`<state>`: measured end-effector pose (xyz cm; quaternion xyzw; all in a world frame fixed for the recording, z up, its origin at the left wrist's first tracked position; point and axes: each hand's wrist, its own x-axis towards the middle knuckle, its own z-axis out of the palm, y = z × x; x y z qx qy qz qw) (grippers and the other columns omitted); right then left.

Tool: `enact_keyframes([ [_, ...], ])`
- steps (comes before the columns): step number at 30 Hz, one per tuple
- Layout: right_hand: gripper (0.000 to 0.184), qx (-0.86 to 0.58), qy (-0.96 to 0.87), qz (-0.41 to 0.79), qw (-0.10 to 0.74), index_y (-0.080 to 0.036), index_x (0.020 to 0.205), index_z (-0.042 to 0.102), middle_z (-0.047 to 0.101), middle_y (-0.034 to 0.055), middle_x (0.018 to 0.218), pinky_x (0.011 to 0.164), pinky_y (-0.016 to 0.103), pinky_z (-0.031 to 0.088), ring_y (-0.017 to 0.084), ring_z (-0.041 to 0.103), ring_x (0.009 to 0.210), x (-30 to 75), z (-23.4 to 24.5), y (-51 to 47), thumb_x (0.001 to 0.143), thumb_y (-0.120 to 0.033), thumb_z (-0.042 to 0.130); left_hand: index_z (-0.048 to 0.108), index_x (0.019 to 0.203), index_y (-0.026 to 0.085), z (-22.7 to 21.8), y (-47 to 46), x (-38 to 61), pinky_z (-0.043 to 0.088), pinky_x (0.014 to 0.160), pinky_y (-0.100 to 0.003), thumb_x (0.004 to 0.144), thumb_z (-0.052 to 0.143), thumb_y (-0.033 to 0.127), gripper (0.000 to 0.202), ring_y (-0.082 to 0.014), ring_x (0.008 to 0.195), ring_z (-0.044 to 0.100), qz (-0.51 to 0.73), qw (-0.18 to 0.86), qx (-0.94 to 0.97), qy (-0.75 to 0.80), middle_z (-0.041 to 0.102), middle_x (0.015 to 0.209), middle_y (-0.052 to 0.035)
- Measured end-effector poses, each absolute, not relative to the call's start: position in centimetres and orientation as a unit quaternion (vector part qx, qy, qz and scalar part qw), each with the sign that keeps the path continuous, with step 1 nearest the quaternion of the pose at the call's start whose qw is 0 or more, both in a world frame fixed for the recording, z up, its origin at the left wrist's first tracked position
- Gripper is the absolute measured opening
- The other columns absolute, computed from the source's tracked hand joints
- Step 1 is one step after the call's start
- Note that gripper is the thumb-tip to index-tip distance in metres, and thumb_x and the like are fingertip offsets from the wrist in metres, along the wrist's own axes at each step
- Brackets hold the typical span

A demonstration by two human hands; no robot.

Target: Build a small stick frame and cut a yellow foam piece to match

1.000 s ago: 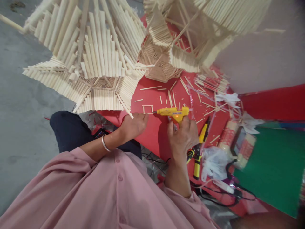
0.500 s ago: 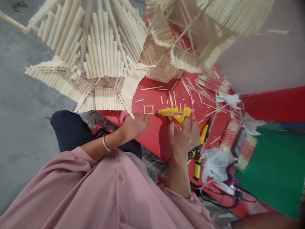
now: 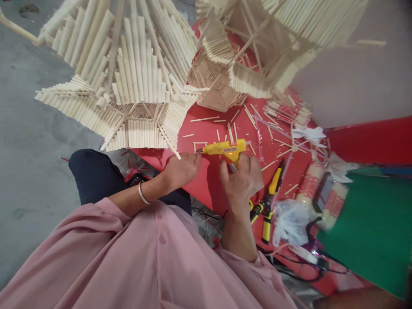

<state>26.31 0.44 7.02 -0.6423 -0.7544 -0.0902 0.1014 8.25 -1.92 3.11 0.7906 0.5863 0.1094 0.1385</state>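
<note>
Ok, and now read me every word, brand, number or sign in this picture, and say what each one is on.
No text can be read clearly.
A label on the yellow glue gun in the right hand: too small and blurred.
Red markings on the wrapped packs: too blurred to tell whether they are words.

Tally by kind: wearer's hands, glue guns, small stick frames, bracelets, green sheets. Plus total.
Hands: 2 (left hand, right hand)
Glue gun: 1
Small stick frame: 1, partly hidden
Bracelet: 1
Green sheet: 1
Total: 6
</note>
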Motion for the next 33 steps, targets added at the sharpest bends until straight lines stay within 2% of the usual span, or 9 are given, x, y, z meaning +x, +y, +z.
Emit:
enact_keyframes([
  [7, 0.046, -0.61, -0.779, -0.118, 0.086, -0.015, 0.126, 0.061, 0.063, 0.0163, 0.103, 0.078, 0.039, 0.045, 0.029, 0.059, 0.095, 25.5, 7.76, 1.35, 0.093, -0.043, 0.046, 0.053, 0.138, 0.007, 2.86, -2.02, 8.36, 0.051, 0.063, -0.035, 0.098, 0.035, 0.014, 0.044, -0.0265, 0.089, 0.068, 0.093, 0.128, 0.8, 0.579, 0.071, 0.1, -0.018],
  [12, 0.046, -0.599, -0.785, -0.133, 0.08, -0.015, 0.127, 0.061, 0.063, 0.0171, 0.105, 0.078, 0.04, 0.045, 0.03, 0.058, 0.096, 25.72, 7.76, 1.37, 0.092, -0.041, 0.046, 0.056, 0.135, 0.006, 2.63, -2.05, 8.37, 0.051, 0.06, -0.035, 0.098, 0.035, 0.014, 0.043, -0.0268, 0.087, 0.068, 0.104, 0.124, 0.8, 0.577, 0.071, 0.094, -0.0161],
  [23, 0.045, -0.61, -0.779, -0.125, 0.075, -0.014, 0.126, 0.063, 0.063, 0.0177, 0.104, 0.077, 0.041, 0.045, 0.03, 0.058, 0.094, 25.46, 7.97, 1.42, 0.092, -0.038, 0.047, 0.056, 0.137, 0.008, 2.76, -2.01, 8.34, 0.051, 0.06, -0.035, 0.097, 0.037, 0.013, 0.044, -0.0267, 0.085, 0.068, 0.113, 0.127, 0.798, 0.578, 0.071, 0.094, -0.0163],
  [33, 0.041, -0.568, -0.794, -0.191, 0.102, -0.012, 0.122, 0.063, 0.064, 0.0153, 0.099, 0.072, 0.037, 0.043, 0.027, 0.057, 0.088, 25.96, 7.34, 1.49, 0.089, -0.034, 0.051, 0.054, 0.139, 0.006, 2.82, -2.02, 8.28, 0.053, 0.061, -0.036, 0.098, 0.036, 0.013, 0.045, -0.0271, 0.086, 0.069, 0.103, 0.121, 0.803, 0.574, 0.071, 0.096, -0.0166],
])
